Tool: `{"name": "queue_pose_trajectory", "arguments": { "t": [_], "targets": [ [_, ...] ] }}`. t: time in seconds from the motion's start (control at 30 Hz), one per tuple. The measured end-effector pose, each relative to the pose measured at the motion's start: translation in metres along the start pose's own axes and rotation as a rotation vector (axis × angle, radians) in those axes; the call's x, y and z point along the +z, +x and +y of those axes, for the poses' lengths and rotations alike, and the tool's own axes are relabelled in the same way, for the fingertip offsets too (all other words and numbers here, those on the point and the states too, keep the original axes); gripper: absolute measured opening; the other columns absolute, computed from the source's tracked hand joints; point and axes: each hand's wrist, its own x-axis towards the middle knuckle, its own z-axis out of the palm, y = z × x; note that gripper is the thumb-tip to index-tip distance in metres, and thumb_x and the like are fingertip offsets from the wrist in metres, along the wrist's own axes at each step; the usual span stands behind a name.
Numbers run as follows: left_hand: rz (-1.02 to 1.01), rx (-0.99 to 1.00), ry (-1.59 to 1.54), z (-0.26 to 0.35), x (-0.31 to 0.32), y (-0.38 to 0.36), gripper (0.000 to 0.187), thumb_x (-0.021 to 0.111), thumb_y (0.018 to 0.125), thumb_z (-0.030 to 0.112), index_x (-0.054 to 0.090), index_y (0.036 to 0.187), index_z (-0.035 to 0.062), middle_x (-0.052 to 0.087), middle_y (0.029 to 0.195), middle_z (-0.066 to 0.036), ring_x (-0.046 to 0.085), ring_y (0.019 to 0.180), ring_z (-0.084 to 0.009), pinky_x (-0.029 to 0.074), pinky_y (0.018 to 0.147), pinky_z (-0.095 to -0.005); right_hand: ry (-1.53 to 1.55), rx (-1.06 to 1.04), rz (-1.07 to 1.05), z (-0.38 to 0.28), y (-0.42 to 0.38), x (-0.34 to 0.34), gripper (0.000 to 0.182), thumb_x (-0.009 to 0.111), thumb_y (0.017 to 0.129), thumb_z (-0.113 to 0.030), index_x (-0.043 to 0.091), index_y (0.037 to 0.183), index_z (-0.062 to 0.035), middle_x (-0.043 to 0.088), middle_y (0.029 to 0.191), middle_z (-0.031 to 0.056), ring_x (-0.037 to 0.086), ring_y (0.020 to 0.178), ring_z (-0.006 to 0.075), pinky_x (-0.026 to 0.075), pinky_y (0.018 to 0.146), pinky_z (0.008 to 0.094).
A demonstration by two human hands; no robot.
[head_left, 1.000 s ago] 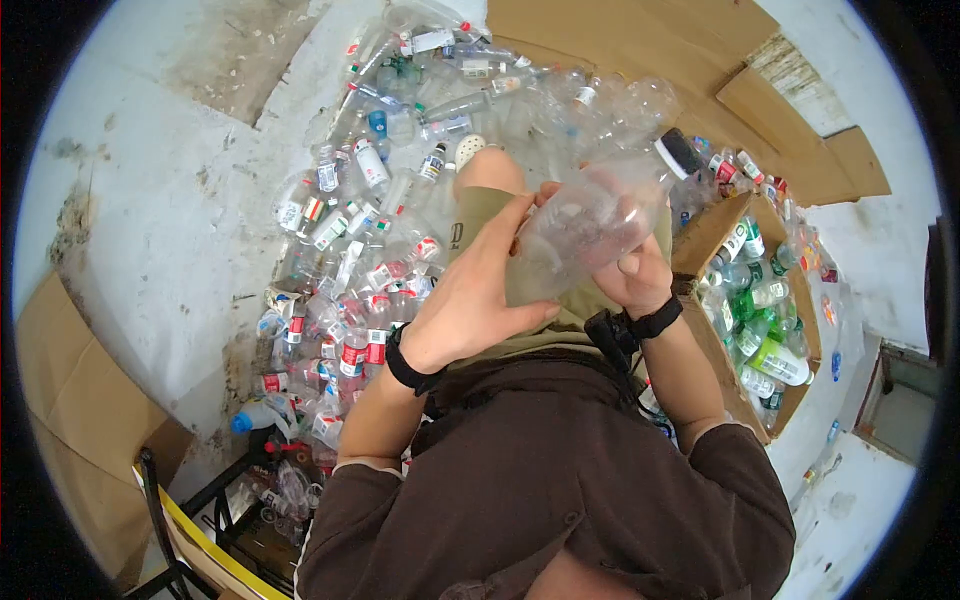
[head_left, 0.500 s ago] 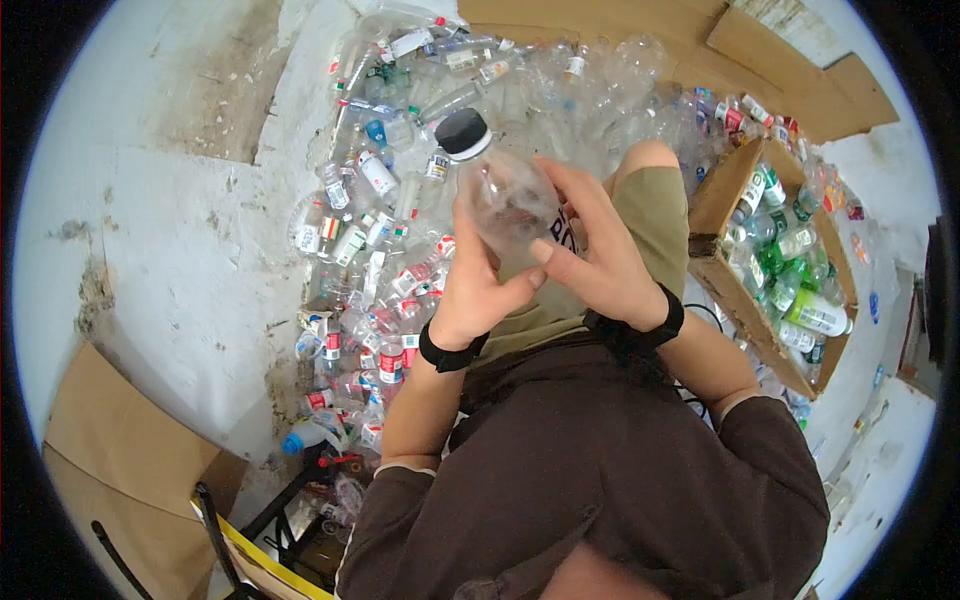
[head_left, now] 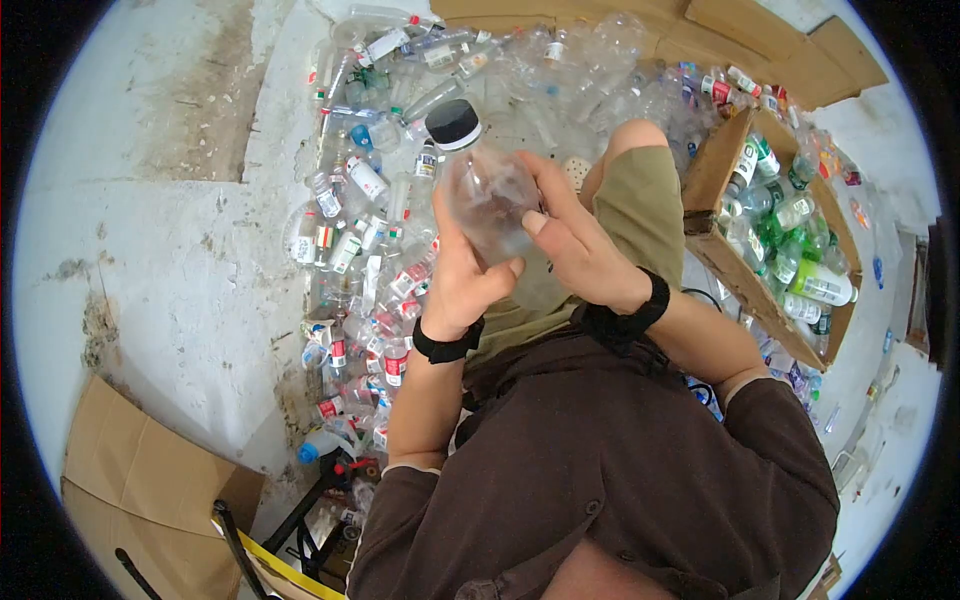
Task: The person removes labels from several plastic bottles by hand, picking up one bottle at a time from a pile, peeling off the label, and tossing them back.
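Observation:
A clear plastic bottle (head_left: pixel 492 200) with a black cap (head_left: pixel 453 124) is held between both hands, its capped end tilted up and to the left. My left hand (head_left: pixel 462 270) is closed around the bottle's left side, its thumb across the lower part. My right hand (head_left: pixel 580 240) grips the right side, thumb pressed on the front. The dark lettering on the bottle is now hidden from view. Behind and left of the hands lie many loose plastic bottles (head_left: pixel 368 182), some with red or white labels.
To the right stands a cardboard box (head_left: pixel 705 235) filled with green and clear bottles (head_left: pixel 795 245). Cardboard sheets lie along the back (head_left: pixel 640 25) and at the lower left (head_left: pixel 150 470). A black and yellow frame (head_left: pixel 285 570) sits at the bottom left, near the wall.
The bottle has been turned in the hands, so its dark lettering no longer shows. My right thumb has moved up the bottle. The view has shifted slightly.

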Motion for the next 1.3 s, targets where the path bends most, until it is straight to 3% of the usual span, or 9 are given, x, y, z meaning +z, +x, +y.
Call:
{"name": "queue_pose_trajectory", "arguments": {
  "t": [0.17, 0.23, 0.37, 0.43, 0.6, 0.8, 0.87, 1.1, 1.3],
  "targets": [
    [0.018, -0.017, 0.074, -0.003, -0.007, 0.000, 0.104, 0.076, 0.068, 0.035, 0.011, 0.145, 0.0086, 0.035, 0.136, -0.015, 0.038, 0.126, -0.0296, 0.030, 0.105, -0.0434, 0.370, 0.116, -0.022, 0.000, -0.003, 0.009, 0.058, 0.043, 0.087, -0.014, 0.022, 0.138, 0.0030, 0.033, 0.136, 0.0186, 0.030, 0.131, 0.0278, 0.021, 0.109, 0.0394],
    [0.002, 0.013, 0.135, -0.006, -0.010, 0.002, 0.094, 0.066, 0.068, 0.013, 0.011, 0.144, 0.0061, 0.036, 0.133, -0.014, 0.040, 0.122, -0.0265, 0.035, 0.102, -0.0424, 0.365, 0.131, -0.032, 0.001, -0.003, 0.010, 0.059, 0.043, 0.087, -0.013, 0.019, 0.138, 0.0035, 0.031, 0.137, 0.0184, 0.027, 0.132, 0.0271, 0.020, 0.110, 0.0388],
    [0.002, 0.004, 0.112, -0.007, -0.011, 0.000, 0.092, 0.065, 0.068, 0.013, 0.014, 0.143, 0.0057, 0.037, 0.132, -0.013, 0.041, 0.122, -0.0263, 0.035, 0.102, -0.0420, 0.384, 0.134, -0.060, 0.009, -0.003, 0.011, 0.059, 0.043, 0.087, -0.013, 0.016, 0.136, 0.0047, 0.029, 0.138, 0.0178, 0.026, 0.132, 0.0269, 0.020, 0.110, 0.0367],
    [0.023, -0.005, 0.106, -0.010, -0.011, 0.000, 0.096, 0.075, 0.070, 0.034, 0.019, 0.142, 0.0050, 0.039, 0.133, -0.013, 0.040, 0.124, -0.0271, 0.033, 0.104, -0.0415, 0.378, 0.133, -0.048, 0.009, -0.004, 0.012, 0.058, 0.043, 0.087, -0.013, 0.017, 0.135, 0.0052, 0.030, 0.137, 0.0186, 0.027, 0.132, 0.0267, 0.020, 0.109, 0.0361],
    [0.022, -0.018, 0.065, -0.012, -0.010, -0.001, 0.094, 0.075, 0.070, 0.033, 0.019, 0.141, 0.0056, 0.039, 0.133, -0.013, 0.041, 0.124, -0.0276, 0.033, 0.104, -0.0410, 0.284, 0.139, 0.014, 0.014, -0.006, 0.019, 0.056, 0.043, 0.085, -0.012, 0.019, 0.132, 0.0072, 0.033, 0.132, 0.0205, 0.031, 0.128, 0.0262, 0.024, 0.107, 0.0357],
    [0.005, 0.016, -0.010, -0.019, -0.012, -0.002, 0.093, 0.075, 0.071, 0.030, 0.018, 0.142, 0.0074, 0.038, 0.134, -0.014, 0.040, 0.124, -0.0285, 0.034, 0.103, -0.0418, 0.129, 0.137, 0.135, 0.010, -0.003, 0.025, 0.056, 0.043, 0.081, -0.009, 0.022, 0.130, 0.0092, 0.038, 0.123, 0.0218, 0.038, 0.120, 0.0284, 0.029, 0.104, 0.0386],
    [0.036, -0.061, -0.012, -0.019, -0.013, -0.006, 0.093, 0.075, 0.072, 0.029, 0.018, 0.142, 0.0072, 0.038, 0.134, -0.014, 0.040, 0.124, -0.0279, 0.034, 0.103, -0.0414, 0.137, 0.122, 0.106, 0.014, -0.007, 0.027, 0.055, 0.043, 0.081, -0.009, 0.023, 0.129, 0.0094, 0.040, 0.121, 0.0247, 0.042, 0.118, 0.0312, 0.031, 0.102, 0.0389],
    [0.053, -0.074, 0.067, -0.013, -0.007, -0.006, 0.082, 0.063, 0.072, 0.008, 0.020, 0.142, 0.0062, 0.037, 0.134, -0.012, 0.040, 0.123, -0.0263, 0.032, 0.104, -0.0394, 0.067, 0.110, 0.144, 0.024, -0.009, 0.030, 0.053, 0.043, 0.081, -0.010, 0.025, 0.127, 0.0098, 0.042, 0.116, 0.0305, 0.046, 0.111, 0.0397, 0.035, 0.097, 0.0401],
    [0.088, -0.122, 0.122, -0.010, -0.004, -0.005, 0.079, 0.056, 0.069, 0.000, 0.021, 0.140, 0.0043, 0.038, 0.132, -0.014, 0.040, 0.123, -0.0265, 0.032, 0.104, -0.0393, 0.052, 0.131, 0.133, 0.021, -0.007, 0.028, 0.052, 0.041, 0.081, -0.010, 0.025, 0.127, 0.0106, 0.043, 0.113, 0.0332, 0.047, 0.109, 0.0424, 0.036, 0.096, 0.0417]
  ]
}}
